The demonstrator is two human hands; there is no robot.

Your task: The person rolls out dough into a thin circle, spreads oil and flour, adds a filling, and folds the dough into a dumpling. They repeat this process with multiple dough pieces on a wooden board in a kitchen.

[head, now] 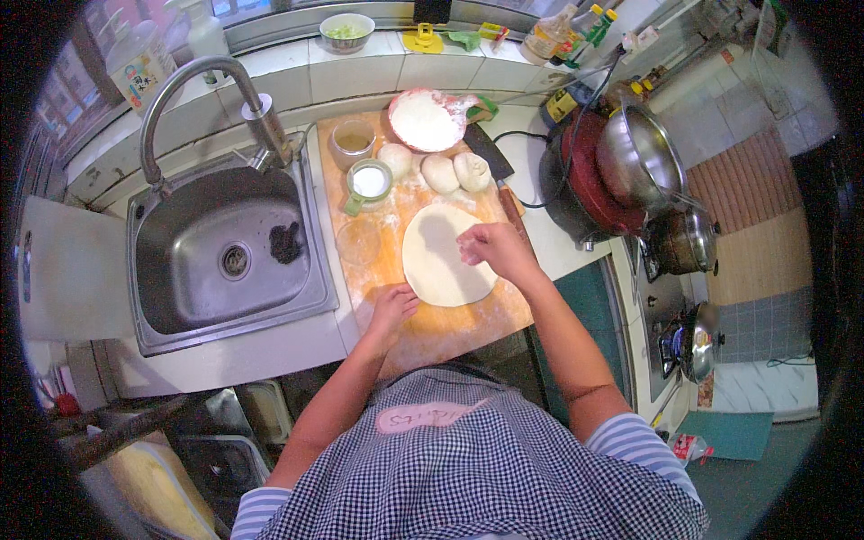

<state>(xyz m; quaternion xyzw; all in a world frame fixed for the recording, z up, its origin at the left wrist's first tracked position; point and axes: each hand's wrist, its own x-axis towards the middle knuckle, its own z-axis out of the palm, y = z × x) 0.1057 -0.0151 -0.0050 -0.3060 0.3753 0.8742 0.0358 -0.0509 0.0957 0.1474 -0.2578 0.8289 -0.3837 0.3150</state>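
A flat round sheet of dough (439,270) lies on a floured wooden board (432,331). Over its right part is my right hand (496,251), fingertips bunched and whitened; whether they pinch anything is hidden. My left hand (393,310) rests by the dough's lower left edge, fingers extended and holding nothing. Behind the sheet sit several dough pieces (440,173). To their left stand a green-handled cup of white powder (370,181) and a glass jar (353,142) with brownish contents. A red-rimmed bowl of flour (425,120) is at the board's back.
A cleaver (489,152) and a wooden-handled tool (511,206) lie along the board's right edge. Left of the board is a steel sink (202,270) with a curved faucet (196,64). At right, a steel bowl (641,158) sits on a dark red cooker (587,175) with a cord.
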